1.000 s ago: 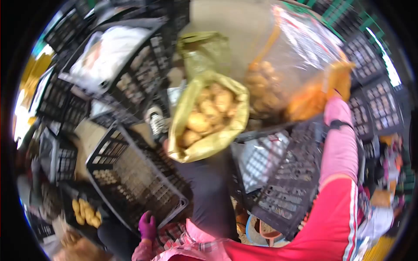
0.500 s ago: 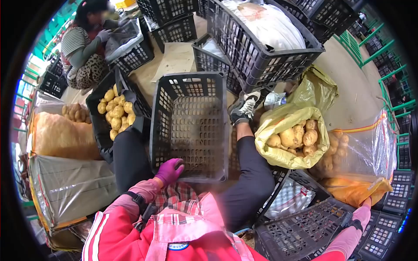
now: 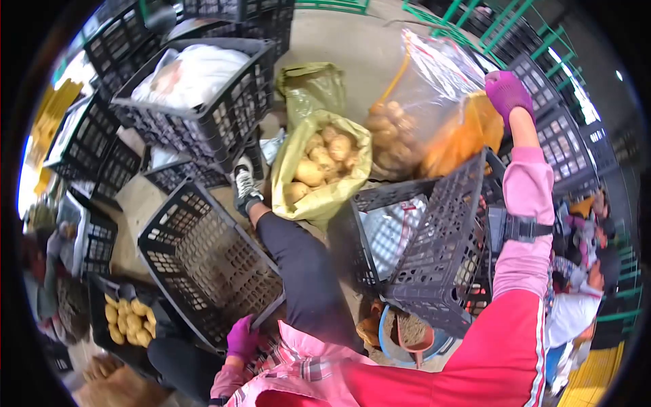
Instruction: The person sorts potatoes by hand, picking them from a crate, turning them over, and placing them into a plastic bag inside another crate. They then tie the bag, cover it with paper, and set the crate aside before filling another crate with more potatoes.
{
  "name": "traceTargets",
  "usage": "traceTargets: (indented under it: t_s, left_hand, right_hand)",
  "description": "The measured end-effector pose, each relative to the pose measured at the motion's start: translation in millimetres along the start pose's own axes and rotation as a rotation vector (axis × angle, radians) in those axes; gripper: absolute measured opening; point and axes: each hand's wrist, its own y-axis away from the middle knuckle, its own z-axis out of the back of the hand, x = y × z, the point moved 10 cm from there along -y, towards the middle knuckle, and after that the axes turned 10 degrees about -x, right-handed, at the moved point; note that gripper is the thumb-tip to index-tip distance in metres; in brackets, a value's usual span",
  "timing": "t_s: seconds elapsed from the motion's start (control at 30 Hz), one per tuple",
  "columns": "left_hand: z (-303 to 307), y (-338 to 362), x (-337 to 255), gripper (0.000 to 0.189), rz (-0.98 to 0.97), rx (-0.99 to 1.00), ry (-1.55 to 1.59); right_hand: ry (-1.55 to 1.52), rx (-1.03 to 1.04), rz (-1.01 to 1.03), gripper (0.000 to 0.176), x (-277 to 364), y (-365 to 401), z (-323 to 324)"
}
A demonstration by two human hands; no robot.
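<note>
My left hand (image 3: 244,339), in a purple glove, is closed on the near rim of a black plastic crate (image 3: 210,254) with nothing in it. Far to the right, my right hand (image 3: 508,95), gloved alike, is raised in a fist at the edge of a large clear plastic bag (image 3: 434,74). Inside that bag lie potatoes (image 3: 390,132) and an orange sack (image 3: 464,139), whose upper end reaches toward the fist. Between my hands stands an open yellow bag (image 3: 291,190) of potatoes (image 3: 325,163).
A tilted black crate (image 3: 441,237) rests near my right arm. Below it is a blue basin (image 3: 390,346) with a red scoop (image 3: 413,339). Potatoes (image 3: 129,322) fill a lined crate at left. Another crate holding a white sack (image 3: 193,74) stands ahead; a person (image 3: 61,258) sits at far left.
The view has swung right. My right hand has risen with the clear bag's edge, and the orange sack is pulled up. My left hand stays at the crate's near rim.
</note>
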Motion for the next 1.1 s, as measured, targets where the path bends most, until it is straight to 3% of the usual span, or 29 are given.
traceTargets:
  t_s: [0.1,0.17,0.2,0.23,0.3,0.33,0.4,0.5,0.6,0.63,0.73,0.87,0.97,1.03,1.1]
  left_hand:
    - [3,-4,-5,0.04,-0.027,0.031,0.001]
    - [3,-6,-9,0.04,-0.04,0.01,0.011]
    - [2,-6,-9,0.04,-0.039,0.017,0.009]
    - [0,-7,-8,0.041,-0.034,0.022,0.006]
    - [-5,-8,0,0.042,0.004,0.035,0.011]
    - [-7,-9,1,0.042,0.006,0.046,0.02]
    - [-6,-9,3,0.044,0.013,0.068,0.034]
    - [-13,-10,8,0.05,0.095,0.149,0.019]
    - [-10,-8,10,0.051,0.08,0.04,0.045]
    - [-7,-9,7,0.052,0.079,0.002,0.059]
    - [-7,-19,-17,0.054,0.14,0.198,0.027]
    - [-5,-21,-20,0.051,0.21,0.15,0.06]
    - [-15,-20,-7,0.052,0.018,0.069,0.063]
    - [-21,-19,0,0.052,0.069,0.11,0.047]
    - [-18,-18,-2,0.052,0.127,0.112,0.025]
  right_hand:
    - [0.14,0.105,-0.19,0.031,-90,14,-15]
    - [0.162,0.243,-0.108,0.032,-136,31,-65]
    - [0.147,0.338,-0.163,0.038,-151,46,-87]
    - [0.094,0.405,-0.074,0.046,-148,57,-109]
    - [0.016,0.416,-0.072,0.044,-147,62,-157]
    - [-0.035,0.346,-0.135,0.046,-153,65,-180]
    - [0.089,0.465,-0.306,0.048,-173,66,-235]
    - [0.095,0.473,-0.479,0.047,-182,67,-255]
    - [-0.084,0.57,-0.197,0.046,-188,50,-332]
    - [-0.076,0.591,-0.2,0.046,-194,52,-344]
    - [-0.003,0.559,-0.282,0.045,-207,50,-357]
    - [0.003,0.464,-0.316,0.045,-226,44,-361]
    - [-0.066,0.24,-0.316,0.045,-245,22,-352]
    - [-0.282,-0.086,-0.317,0.045,-253,1,-321]
    - [-0.877,-0.161,-0.527,0.041,-262,-2,-319]
